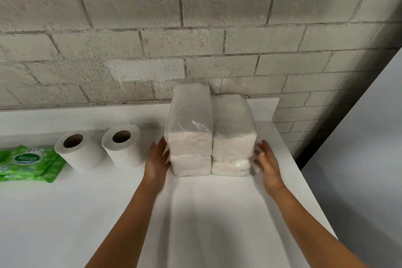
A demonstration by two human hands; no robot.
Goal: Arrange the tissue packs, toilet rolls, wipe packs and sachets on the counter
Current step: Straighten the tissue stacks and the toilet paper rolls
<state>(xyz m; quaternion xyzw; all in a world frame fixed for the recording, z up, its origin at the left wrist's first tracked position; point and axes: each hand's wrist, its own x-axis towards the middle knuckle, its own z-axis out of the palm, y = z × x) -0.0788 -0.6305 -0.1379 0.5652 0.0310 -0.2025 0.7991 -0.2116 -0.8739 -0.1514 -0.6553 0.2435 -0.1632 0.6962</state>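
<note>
The white tabletop [206, 213] runs along a grey block wall [195, 28], and most of the goods stand in one row at its far side. The biggest things are the tissue packs [208, 132] – two stacks side by side, each of two packs in clear wrap, placed near the right end against the wall. The left hand [157, 159] lies flat on the left side of the stacks and the right hand [267, 163] on the right side; each grip is apart with straight fingers, pressing and not clamping. I judge that the person is squaring the stacks together. Left of them stand two toilet rolls [102, 148], upright and just beside each other. At the far left lie the green wipe packs [30, 163], partly cut by the edge. No sachets are visible – so that part seems still to do, while the rest looks nearly arranged.
</note>
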